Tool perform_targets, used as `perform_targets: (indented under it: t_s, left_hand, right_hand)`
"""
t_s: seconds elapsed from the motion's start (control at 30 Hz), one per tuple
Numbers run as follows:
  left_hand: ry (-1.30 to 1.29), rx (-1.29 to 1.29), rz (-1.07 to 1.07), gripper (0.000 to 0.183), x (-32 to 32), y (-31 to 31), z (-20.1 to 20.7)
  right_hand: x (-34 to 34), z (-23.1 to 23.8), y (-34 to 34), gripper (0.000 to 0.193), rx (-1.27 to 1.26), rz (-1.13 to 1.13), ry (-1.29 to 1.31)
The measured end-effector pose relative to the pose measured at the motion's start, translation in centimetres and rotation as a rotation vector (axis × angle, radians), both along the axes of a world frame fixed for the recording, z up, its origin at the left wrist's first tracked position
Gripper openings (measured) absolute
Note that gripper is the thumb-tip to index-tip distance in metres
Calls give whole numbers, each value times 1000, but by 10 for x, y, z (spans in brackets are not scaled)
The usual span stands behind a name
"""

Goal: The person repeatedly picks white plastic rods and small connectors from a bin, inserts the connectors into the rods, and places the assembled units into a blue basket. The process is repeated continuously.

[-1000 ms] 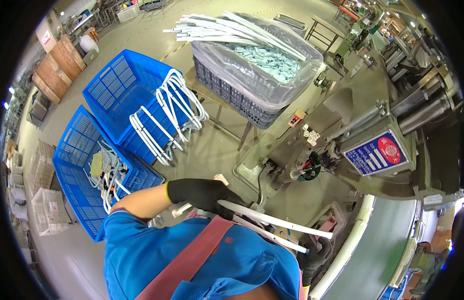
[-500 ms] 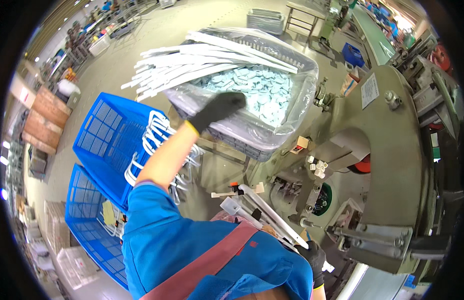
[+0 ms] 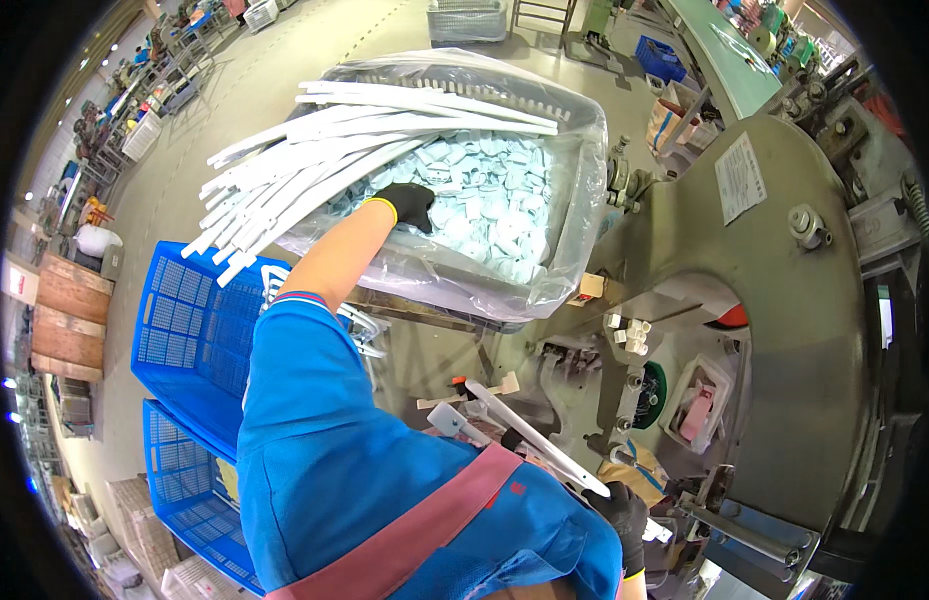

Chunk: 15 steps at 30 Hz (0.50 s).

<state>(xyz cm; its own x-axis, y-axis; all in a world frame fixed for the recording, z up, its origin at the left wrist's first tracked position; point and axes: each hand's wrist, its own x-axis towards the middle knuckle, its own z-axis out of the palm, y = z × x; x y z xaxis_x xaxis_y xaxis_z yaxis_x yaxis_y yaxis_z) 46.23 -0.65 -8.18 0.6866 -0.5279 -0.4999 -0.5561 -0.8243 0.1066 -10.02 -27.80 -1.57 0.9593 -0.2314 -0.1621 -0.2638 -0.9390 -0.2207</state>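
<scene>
My left hand point(image 3: 408, 206), in a black glove with a yellow cuff, is down at the pale blue plastic pieces point(image 3: 484, 190) heaped in a lined crate. Its fingers look drawn together, and what they grip, if anything, is hidden. At the lower right my right hand point(image 3: 621, 520), gloved too, is closed around the near end of a long white plastic strip point(image 3: 534, 432), which slants up to the left in front of my body. Long white strips point(image 3: 324, 130) lie in a bundle across the crate's left side, beside my left hand.
Clear film lines the grey crate point(image 3: 581, 130). A large green-grey machine point(image 3: 794, 260) stands at the right, with small white blocks point(image 3: 629, 335) by its frame. Blue baskets point(image 3: 184, 340) stand at the left, white bent hooks beside them. A box with a pink item point(image 3: 696, 412) sits under the machine.
My left hand has gone from above the crate's near edge down to the pale blue pieces. My right hand keeps the white strip. The view has shifted slightly.
</scene>
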Motion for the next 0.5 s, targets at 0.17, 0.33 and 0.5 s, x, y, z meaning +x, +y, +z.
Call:
perform_targets:
  t_s: [0.17,0.33,0.5]
  left_hand:
    - [134,128,136,69,2,8,-6]
    - [76,-435,233,47,-5,23,15]
    - [604,-1499,402,46,-73,10,73]
  right_hand:
    - [2,7,9,21,54,29,-18]
    - [1,15,10,19,90,33,-86]
    - [-7,16,-2,21,55,113,-94]
